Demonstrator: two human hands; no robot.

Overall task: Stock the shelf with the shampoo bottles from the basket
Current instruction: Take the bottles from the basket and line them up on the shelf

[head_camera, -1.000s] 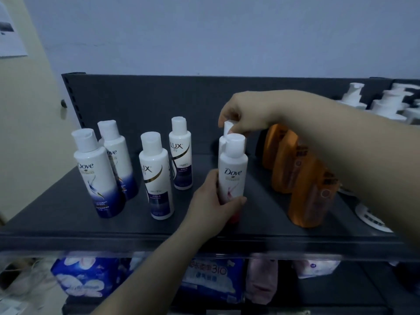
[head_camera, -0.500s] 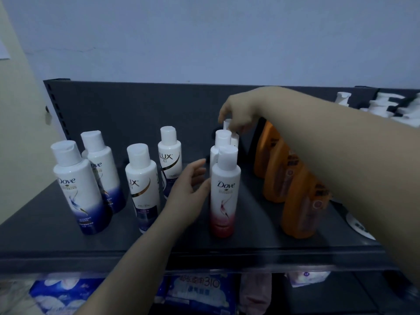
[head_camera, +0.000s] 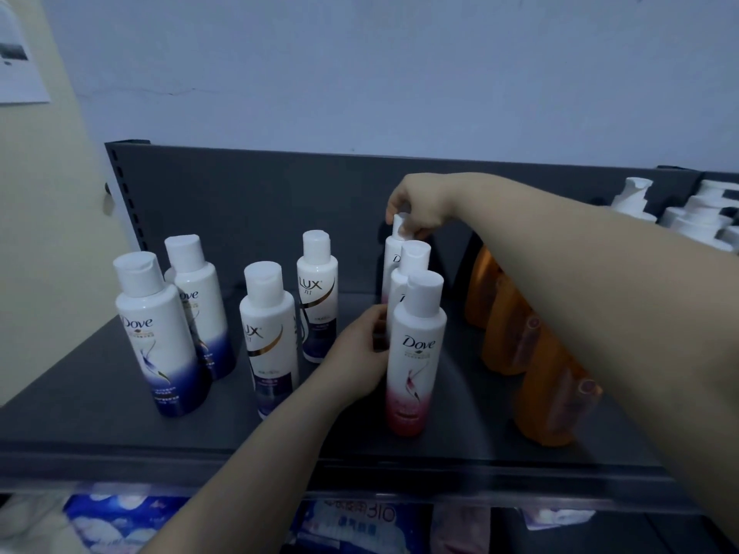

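Note:
Three pink-and-white Dove shampoo bottles stand in a row front to back on the dark shelf [head_camera: 80,417]: the front bottle [head_camera: 416,353], the middle bottle [head_camera: 408,269] and the back bottle [head_camera: 393,253]. My right hand [head_camera: 420,205] reaches over from the right and pinches the white cap of the back bottle. My left hand [head_camera: 356,353] comes from below, and its curled fingers hold the lower part of the middle bottle, just left of the front one. The basket is out of view.
Left of the row stand two blue Dove bottles [head_camera: 156,333] and two Lux bottles [head_camera: 268,341]. To the right, orange bottles [head_camera: 548,389] form their own row, with white pump bottles [head_camera: 632,197] at the far right. Packets [head_camera: 120,521] fill the shelf below.
My left hand let go of the front pink bottle and moved back to the middle one. My right hand stayed on the back bottle's cap.

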